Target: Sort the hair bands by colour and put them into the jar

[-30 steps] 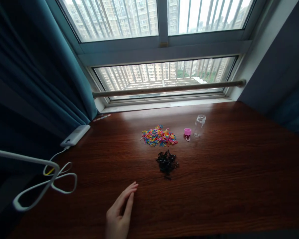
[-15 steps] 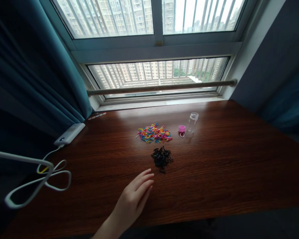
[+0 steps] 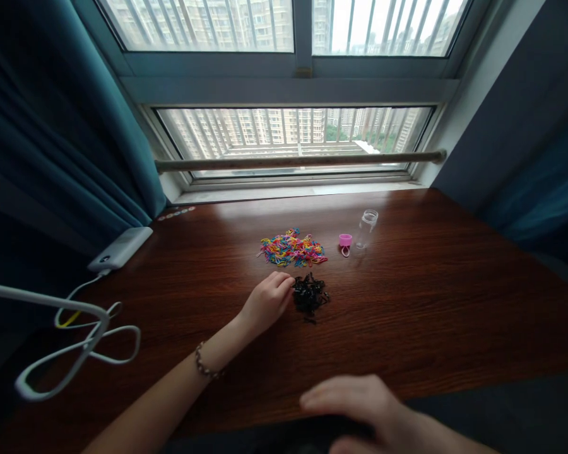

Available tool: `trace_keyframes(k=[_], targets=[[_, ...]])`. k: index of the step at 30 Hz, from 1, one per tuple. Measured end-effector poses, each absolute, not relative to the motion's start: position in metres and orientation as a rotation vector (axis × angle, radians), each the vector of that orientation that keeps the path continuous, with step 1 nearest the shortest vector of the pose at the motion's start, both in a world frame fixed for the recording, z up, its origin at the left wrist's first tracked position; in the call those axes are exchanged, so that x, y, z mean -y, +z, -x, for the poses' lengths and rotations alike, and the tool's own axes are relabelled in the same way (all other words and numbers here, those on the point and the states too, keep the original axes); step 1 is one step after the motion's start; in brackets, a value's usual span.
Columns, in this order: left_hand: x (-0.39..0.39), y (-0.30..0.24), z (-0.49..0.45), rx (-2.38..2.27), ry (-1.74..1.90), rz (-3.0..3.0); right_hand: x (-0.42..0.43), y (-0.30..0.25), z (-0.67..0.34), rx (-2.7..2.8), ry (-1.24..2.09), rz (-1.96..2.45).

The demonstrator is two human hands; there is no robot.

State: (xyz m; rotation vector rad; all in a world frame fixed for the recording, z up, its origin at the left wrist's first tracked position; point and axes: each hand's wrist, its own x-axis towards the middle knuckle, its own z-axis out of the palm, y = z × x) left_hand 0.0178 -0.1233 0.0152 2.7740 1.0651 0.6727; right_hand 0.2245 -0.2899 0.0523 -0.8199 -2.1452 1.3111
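My left hand [image 3: 268, 299] reaches across the dark wooden table [image 3: 430, 302] with its fingers curled down at the left edge of a small heap of black rubber bands [image 3: 310, 295]. Whether it grips any band is hidden. Behind that heap lies a pile of colourful rubber bands [image 3: 292, 248]. To their right stand a pink cap [image 3: 345, 240] and a small clear bottle [image 3: 366, 228], open at the top. My right hand [image 3: 360, 407] hovers blurred at the table's near edge, palm down, fingers extended toward the left, holding nothing.
A white power bank [image 3: 119, 247] lies at the back left with a white cable [image 3: 82, 340] looping toward the near left. Teal curtain [image 3: 52, 126] hangs on the left. A window with a wooden rail [image 3: 298, 161] runs behind the table.
My left hand has moved forward from the near table edge to the black rubber bands and curled its fingers. My right hand has come into view at the bottom.
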Motion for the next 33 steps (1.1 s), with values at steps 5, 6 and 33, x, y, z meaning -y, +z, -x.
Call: trace_keyframes(k=[5,6,33], targets=[[0.105,0.003,-0.024,-1.183,0.732,-2.581,0.187,0.024,-0.286,1.385,0.705,1.431],[0.104,0.000,-0.024,-1.191,0.755,-2.547,0.164,0.013,-0.300,1.309,0.562,1.495],[0.112,-0.006,-0.023,-0.980,0.667,-2.561,0.142,0.018,-0.296,1.949,0.150,1.249]])
